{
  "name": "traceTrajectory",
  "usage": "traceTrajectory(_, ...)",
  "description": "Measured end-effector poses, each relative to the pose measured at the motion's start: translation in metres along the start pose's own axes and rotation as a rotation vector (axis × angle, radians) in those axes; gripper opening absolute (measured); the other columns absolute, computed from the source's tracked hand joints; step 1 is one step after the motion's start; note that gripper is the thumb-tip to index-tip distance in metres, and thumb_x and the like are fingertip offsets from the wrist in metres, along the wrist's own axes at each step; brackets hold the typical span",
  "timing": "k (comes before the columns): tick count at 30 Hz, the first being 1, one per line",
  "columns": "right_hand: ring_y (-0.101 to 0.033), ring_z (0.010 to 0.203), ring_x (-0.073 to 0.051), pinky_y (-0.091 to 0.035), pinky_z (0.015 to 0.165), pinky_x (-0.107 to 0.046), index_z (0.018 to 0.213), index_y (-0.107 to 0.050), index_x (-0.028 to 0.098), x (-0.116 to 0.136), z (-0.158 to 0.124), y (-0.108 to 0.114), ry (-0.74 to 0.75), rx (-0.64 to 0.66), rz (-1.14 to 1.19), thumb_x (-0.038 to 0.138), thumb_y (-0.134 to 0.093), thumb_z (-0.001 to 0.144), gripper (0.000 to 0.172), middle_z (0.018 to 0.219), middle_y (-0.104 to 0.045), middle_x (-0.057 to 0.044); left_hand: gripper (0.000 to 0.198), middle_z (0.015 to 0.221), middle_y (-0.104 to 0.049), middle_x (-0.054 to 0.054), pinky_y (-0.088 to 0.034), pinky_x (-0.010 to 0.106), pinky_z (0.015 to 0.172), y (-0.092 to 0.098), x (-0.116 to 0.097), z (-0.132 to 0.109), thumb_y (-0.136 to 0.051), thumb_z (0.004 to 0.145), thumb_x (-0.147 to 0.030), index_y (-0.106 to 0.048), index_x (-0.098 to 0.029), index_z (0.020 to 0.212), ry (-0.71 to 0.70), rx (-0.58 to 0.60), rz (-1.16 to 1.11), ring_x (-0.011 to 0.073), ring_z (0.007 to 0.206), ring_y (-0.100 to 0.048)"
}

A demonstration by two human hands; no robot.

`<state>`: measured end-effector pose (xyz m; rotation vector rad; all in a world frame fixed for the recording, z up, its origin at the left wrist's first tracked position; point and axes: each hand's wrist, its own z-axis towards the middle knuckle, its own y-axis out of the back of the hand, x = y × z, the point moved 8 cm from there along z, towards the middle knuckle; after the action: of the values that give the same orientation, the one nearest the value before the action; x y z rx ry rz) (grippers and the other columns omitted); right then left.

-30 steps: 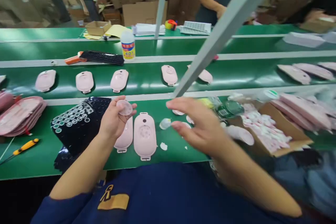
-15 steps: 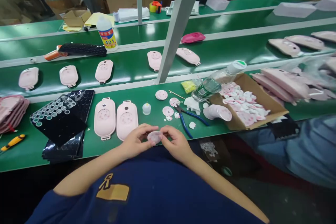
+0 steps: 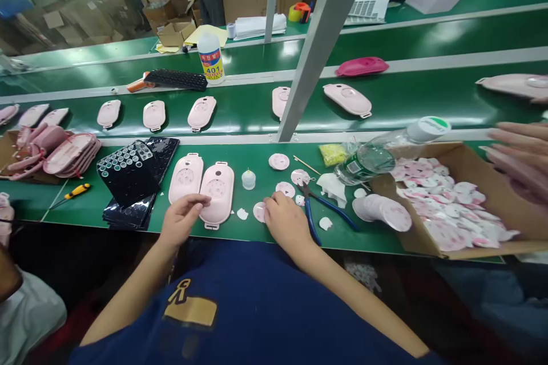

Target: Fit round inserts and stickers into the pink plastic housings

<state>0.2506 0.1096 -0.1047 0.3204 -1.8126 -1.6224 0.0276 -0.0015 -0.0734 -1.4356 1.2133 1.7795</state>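
Two pale pink oval shells lie side by side on the green bench, the left shell (image 3: 185, 177) and the right shell (image 3: 217, 190). My left hand (image 3: 182, 222) rests at their near ends, its fingertips on the right shell's lower edge. My right hand (image 3: 285, 219) lies palm down just right of them, its fingers on a small pink round disc (image 3: 258, 212). More discs (image 3: 279, 161) and a small white cap (image 3: 248, 179) lie beyond my right hand. Blue-handled pliers (image 3: 311, 214) lie right beside it.
A cardboard box (image 3: 492, 194) of pink discs stands at right, with a plastic bottle (image 3: 377, 154) lying by it. Black trays (image 3: 128, 174) of small round parts sit at left, near a yellow knife (image 3: 75, 190). Pink shells ride the belt (image 3: 240, 111) beyond. A grey post (image 3: 317, 45) rises centre. Another person's hand (image 3: 520, 154) enters at right.
My hands held a disc together near my body; they have parted and gone down to the bench, the left to the shell, the right pressing the disc down.
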Motion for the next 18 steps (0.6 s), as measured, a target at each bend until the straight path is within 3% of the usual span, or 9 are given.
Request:
traceTrajectory(4,-0.062,0.091,-0.024,-0.044,0.073,-0.033,0.115,-0.068,0.016,-0.001,0.002,0.016,0.046,-0.109,0.012,0.023,-0.054,0.093,0.027,0.103,-0.066,-0.011,0.034,0.099,-0.075,0.011,-0.057,0.039,0.082,0.026,0.002,0.02,-0.061,0.085,-0.045,-0.07,-0.017,0.101,0.053,-0.081,0.198,0.0244,0.087,-0.07)
traceTrajectory(6,-0.063,0.09,-0.024,-0.046,0.073,-0.033,0.112,-0.069,0.016,0.001,0.003,0.028,0.096,-0.206,0.057,0.025,-0.054,0.092,0.026,0.1,-0.067,-0.011,0.033,0.096,-0.074,0.01,-0.056,0.037,0.074,0.032,0.006,0.025,-0.061,0.083,-0.043,-0.071,-0.017,0.101,0.096,-0.082,0.305,0.0237,0.08,-0.068)
traceTrajectory(8,-0.064,0.09,-0.024,-0.048,0.075,-0.034,0.107,-0.07,0.016,0.006,0.005,0.032,0.142,-0.219,0.138,0.026,-0.053,0.093,0.024,0.096,-0.068,-0.01,0.031,0.093,-0.075,0.009,-0.055,0.037,0.071,0.03,0.01,0.023,-0.064,0.081,-0.041,-0.072,-0.019,0.1,0.138,-0.044,0.39,0.0238,0.076,-0.067)
traceTrajectory(11,-0.065,0.091,-0.023,-0.05,0.079,-0.035,0.11,-0.068,0.018,0.019,0.012,0.017,0.151,0.003,0.313,0.027,-0.054,0.093,0.025,0.101,-0.071,-0.008,0.031,0.104,-0.074,0.009,-0.055,0.038,0.076,0.016,0.01,0.014,-0.059,0.084,-0.037,-0.071,-0.02,0.107,0.136,0.094,0.562,0.0244,0.08,-0.068)
traceTrajectory(14,-0.067,0.091,-0.022,-0.052,0.081,-0.036,0.135,-0.055,0.019,0.039,0.018,-0.006,0.113,0.285,0.457,0.03,-0.057,0.093,0.044,0.122,-0.069,-0.01,0.04,0.128,-0.066,0.013,-0.055,0.04,0.081,-0.001,0.006,0.009,-0.051,0.091,-0.033,-0.061,-0.019,0.127,0.092,0.199,0.71,0.0241,0.083,-0.068)
traceTrajectory(18,-0.067,0.091,-0.021,-0.053,0.087,-0.041,0.149,-0.037,0.019,0.059,0.026,-0.023,0.059,0.418,0.552,0.034,-0.057,0.092,0.062,0.138,-0.058,-0.015,0.047,0.133,-0.063,0.016,-0.053,0.045,0.091,-0.01,0.001,0.009,-0.052,0.093,-0.035,-0.053,-0.018,0.137,0.043,0.241,0.727,0.0289,0.094,-0.069)
